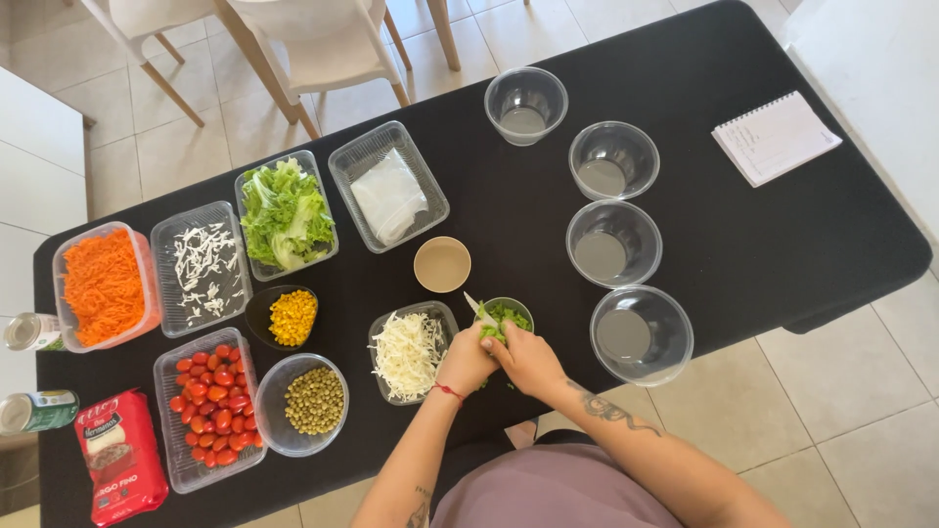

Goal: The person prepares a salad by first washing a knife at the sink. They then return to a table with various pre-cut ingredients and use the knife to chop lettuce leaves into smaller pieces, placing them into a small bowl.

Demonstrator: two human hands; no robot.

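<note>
Green leaves (501, 318) over small bowl (509, 305), pinched in both grips, left hand (468, 360), right hand (528, 358)

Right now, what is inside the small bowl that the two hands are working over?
The small bowl holds chopped green leafy pieces. The left hand and right hand cover its near side, so how full it is cannot be seen.

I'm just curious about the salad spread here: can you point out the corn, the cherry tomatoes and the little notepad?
Corn (292, 318), head view: middle of the yellow kernels in the dark bowl.
Cherry tomatoes (213, 401), head view: centre of the red pile in the clear tray.
Notepad (776, 137), head view: middle of its white top page.
</note>
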